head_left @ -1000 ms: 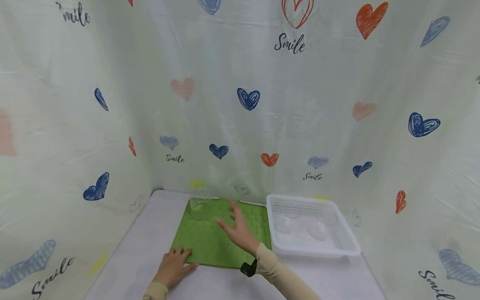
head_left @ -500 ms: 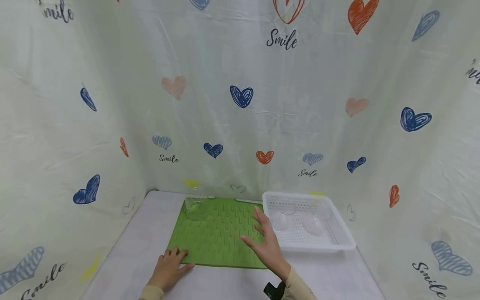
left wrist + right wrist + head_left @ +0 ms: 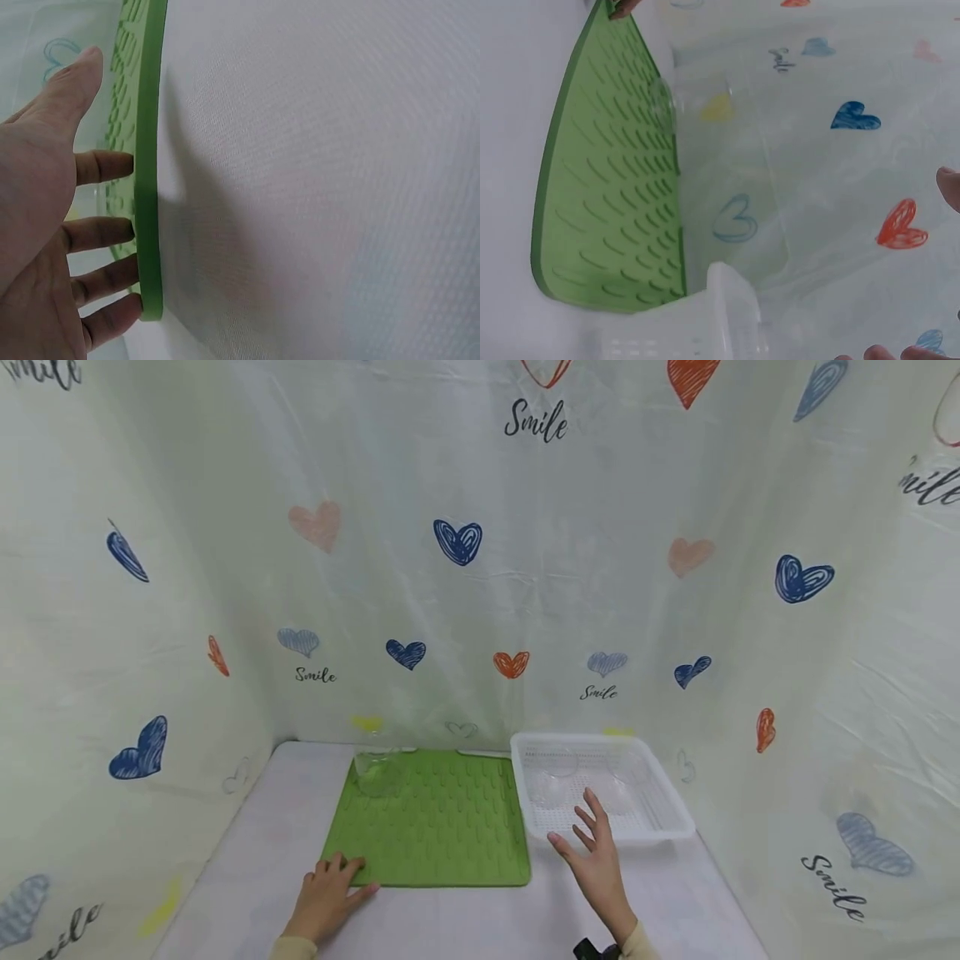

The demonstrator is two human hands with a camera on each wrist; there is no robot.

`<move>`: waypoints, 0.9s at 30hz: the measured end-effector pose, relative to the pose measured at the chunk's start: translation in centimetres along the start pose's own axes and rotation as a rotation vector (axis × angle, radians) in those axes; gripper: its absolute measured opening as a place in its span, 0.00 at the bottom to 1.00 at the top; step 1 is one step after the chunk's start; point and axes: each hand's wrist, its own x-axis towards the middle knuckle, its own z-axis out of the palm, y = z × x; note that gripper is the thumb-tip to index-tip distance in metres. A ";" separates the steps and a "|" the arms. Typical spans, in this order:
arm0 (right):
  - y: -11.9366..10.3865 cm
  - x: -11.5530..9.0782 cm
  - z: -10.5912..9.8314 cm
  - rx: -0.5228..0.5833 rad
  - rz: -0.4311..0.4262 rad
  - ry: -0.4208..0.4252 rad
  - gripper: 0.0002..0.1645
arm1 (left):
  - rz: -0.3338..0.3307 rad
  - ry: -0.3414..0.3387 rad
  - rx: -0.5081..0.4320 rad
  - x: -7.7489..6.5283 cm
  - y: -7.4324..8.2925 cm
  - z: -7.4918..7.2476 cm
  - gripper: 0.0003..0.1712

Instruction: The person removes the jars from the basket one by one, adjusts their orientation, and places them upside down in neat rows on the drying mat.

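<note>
A green drying mat (image 3: 431,827) with raised ridges lies on the table. My left hand (image 3: 324,897) rests on its near left corner; in the left wrist view the fingertips (image 3: 112,229) touch the mat's edge. On the mat's back left corner stands a clear glass vessel (image 3: 377,775), its exact kind hard to tell. My right hand (image 3: 598,868) is raised before the near side of a white plastic basket (image 3: 528,739), fingers spread and holding nothing. Clear rounded pieces, like glasses, lie inside the basket (image 3: 731,300); their outlines are faint.
The white-covered table (image 3: 450,927) ends at the left, the back and the right against a hanging curtain (image 3: 375,585) printed with hearts. The basket stands against the mat's right side. A dark wrist strap (image 3: 596,950) is below my right hand.
My right hand has moved right, from above the mat to before the basket, with its fingers spread throughout. The left hand has stayed on the mat's corner. The head view has shifted slightly.
</note>
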 end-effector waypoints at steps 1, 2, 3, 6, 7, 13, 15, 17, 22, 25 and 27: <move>0.2 0.2 -0.3 -0.005 0.010 0.003 0.56 | -0.003 0.002 0.003 0.0 0.0 0.0 0.36; 0.4 0.5 -0.5 -0.001 0.021 0.005 0.57 | -0.006 0.004 0.006 -0.1 -0.1 0.0 0.35; 0.5 0.7 -0.7 -0.005 0.036 0.002 0.57 | -0.007 0.008 0.008 -0.1 -0.2 0.0 0.35; 1.2 1.5 -1.2 -0.001 0.078 -0.002 0.58 | -0.013 0.017 0.012 -0.1 -0.2 0.1 0.35; 1.5 1.7 -1.4 0.001 0.094 -0.003 0.59 | -0.014 0.017 0.014 -0.1 -0.2 0.1 0.35; 3.0 3.5 -2.6 0.010 0.194 -0.021 0.62 | -0.015 0.004 0.011 0.1 -0.1 0.3 0.36; 3.4 4.2 -2.9 -0.004 0.215 -0.035 0.63 | -0.017 0.010 0.012 0.0 -0.1 0.4 0.36; 3.6 4.8 -3.1 -0.016 0.229 -0.048 0.64 | -0.018 0.019 0.016 0.0 -0.1 0.6 0.35; 4.3 6.4 -3.4 -0.056 0.282 -0.085 0.67 | -0.022 0.030 0.026 0.0 -0.2 0.8 0.35; 4.8 7.5 -3.5 -0.078 0.323 -0.120 0.68 | -0.028 0.024 0.034 0.1 -0.2 0.7 0.35; 5.1 8.4 -3.5 -0.090 0.353 -0.150 0.70 | -0.029 0.024 0.035 0.1 -0.3 0.8 0.35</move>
